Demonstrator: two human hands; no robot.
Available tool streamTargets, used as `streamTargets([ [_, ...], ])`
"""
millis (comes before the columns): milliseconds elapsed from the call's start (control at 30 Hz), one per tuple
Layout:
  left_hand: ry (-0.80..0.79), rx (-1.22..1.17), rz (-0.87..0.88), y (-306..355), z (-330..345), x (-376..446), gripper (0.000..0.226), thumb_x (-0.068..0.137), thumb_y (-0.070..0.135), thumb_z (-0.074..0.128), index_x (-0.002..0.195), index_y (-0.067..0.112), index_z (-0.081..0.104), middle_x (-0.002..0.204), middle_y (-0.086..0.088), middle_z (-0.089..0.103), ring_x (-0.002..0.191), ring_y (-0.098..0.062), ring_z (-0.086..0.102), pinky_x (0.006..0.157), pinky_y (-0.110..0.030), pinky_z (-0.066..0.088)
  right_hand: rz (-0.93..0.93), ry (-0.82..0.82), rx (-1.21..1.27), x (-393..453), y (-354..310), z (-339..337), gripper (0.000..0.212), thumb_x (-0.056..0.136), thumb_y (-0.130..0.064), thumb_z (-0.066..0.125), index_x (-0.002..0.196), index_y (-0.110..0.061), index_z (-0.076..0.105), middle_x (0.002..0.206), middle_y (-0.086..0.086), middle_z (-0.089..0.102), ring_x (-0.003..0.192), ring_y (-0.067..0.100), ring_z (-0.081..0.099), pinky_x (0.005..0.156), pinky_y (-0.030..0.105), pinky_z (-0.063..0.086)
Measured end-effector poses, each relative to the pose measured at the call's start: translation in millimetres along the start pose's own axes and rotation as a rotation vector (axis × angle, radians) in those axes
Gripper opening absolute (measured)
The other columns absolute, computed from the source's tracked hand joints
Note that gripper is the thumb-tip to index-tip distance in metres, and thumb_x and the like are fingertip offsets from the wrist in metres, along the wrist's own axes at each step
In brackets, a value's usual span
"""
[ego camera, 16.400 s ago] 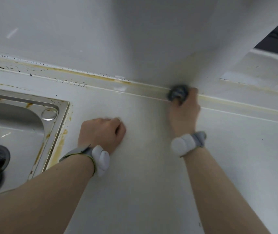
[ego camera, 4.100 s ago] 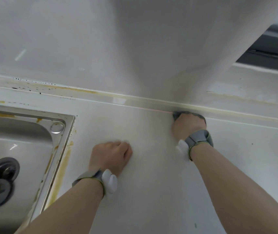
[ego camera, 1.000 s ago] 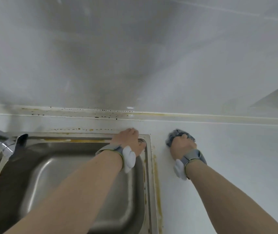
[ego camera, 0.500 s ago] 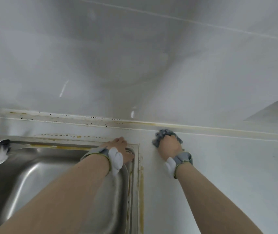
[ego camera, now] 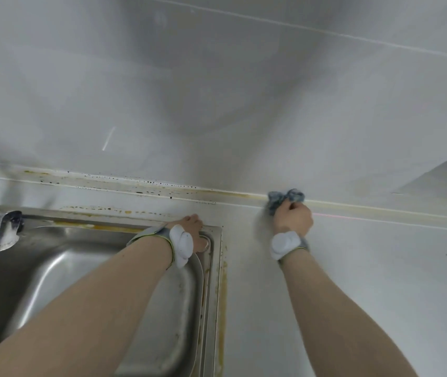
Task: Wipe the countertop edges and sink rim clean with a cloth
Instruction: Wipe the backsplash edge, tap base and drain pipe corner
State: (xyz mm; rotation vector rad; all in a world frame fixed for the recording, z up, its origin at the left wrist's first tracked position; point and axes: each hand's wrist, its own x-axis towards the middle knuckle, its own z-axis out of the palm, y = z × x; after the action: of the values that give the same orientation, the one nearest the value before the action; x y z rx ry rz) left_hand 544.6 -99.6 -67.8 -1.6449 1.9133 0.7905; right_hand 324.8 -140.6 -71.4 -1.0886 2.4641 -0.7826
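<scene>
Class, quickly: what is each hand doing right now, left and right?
Left hand: rests on the sink rim; its grip cannot be told.
Right hand: closed, grip holding the grey cloth.

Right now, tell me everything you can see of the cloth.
The cloth is a small, grey-blue, crumpled wad of soft fabric, bunched rather than spread flat. The right hand holds it in a closed grip, so only its upper part shows above the knuckles. It is pressed against the yellowed seam where the white countertop meets the wall, right of the sink. Its underside and full size are hidden by the hand.
</scene>
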Motion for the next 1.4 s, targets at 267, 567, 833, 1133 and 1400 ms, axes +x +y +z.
streamTargets([
  [267,-0.025,0.034,-0.023,4,-1,3,0.055,0.099,0.026,0.047,0.147,0.009,0.028,0.154,-0.007,0.022,0.141,-0.023,0.027,0.109,-0.041,0.032,-0.592,-0.321,-0.184,-81,-40,51,0.033,0.101,-0.021,0.037,0.108,-0.001,0.061,0.113,0.017,0.061,0.106,0.032,0.054,0.086,0.035,0.043],
  [567,-0.010,0.025,-0.012,5,0,-1,0.057,0.099,0.024,0.040,0.151,0.008,0.022,0.159,-0.007,0.015,0.144,-0.023,0.022,0.111,-0.042,0.029,-0.601,-0.126,-0.317,25,45,-28,0.037,0.085,-0.029,0.036,0.083,-0.005,0.066,0.090,0.021,0.066,0.074,0.037,0.063,0.059,0.035,0.049],
  [833,-0.034,0.042,0.038,-3,3,2,0.052,0.099,0.027,0.043,0.144,0.004,0.034,0.153,-0.011,0.024,0.140,-0.029,0.027,0.110,-0.048,0.034,-0.281,-0.072,-0.369,23,17,-22,0.023,0.087,-0.020,0.053,0.076,-0.003,0.065,0.083,0.020,0.067,0.076,0.036,0.060,0.057,0.029,0.037],
  [1133,0.043,0.001,0.051,-6,8,0,0.055,0.099,0.023,0.040,0.151,0.012,0.023,0.159,-0.005,0.015,0.145,-0.021,0.021,0.113,-0.044,0.031,-0.630,-0.299,-0.308,-64,-60,47,0.031,0.091,-0.027,0.048,0.070,-0.009,0.063,0.080,0.013,0.068,0.073,0.032,0.062,0.058,0.029,0.039],
  [1400,0.089,0.034,0.042,1,4,-6,0.058,0.100,0.038,0.039,0.151,0.017,0.022,0.157,-0.002,0.025,0.144,-0.021,0.025,0.117,-0.042,0.022,-0.977,-0.414,-0.346,-79,-79,64,0.030,0.095,-0.028,0.045,0.089,-0.010,0.069,0.093,0.011,0.069,0.086,0.032,0.064,0.068,0.032,0.044],
])
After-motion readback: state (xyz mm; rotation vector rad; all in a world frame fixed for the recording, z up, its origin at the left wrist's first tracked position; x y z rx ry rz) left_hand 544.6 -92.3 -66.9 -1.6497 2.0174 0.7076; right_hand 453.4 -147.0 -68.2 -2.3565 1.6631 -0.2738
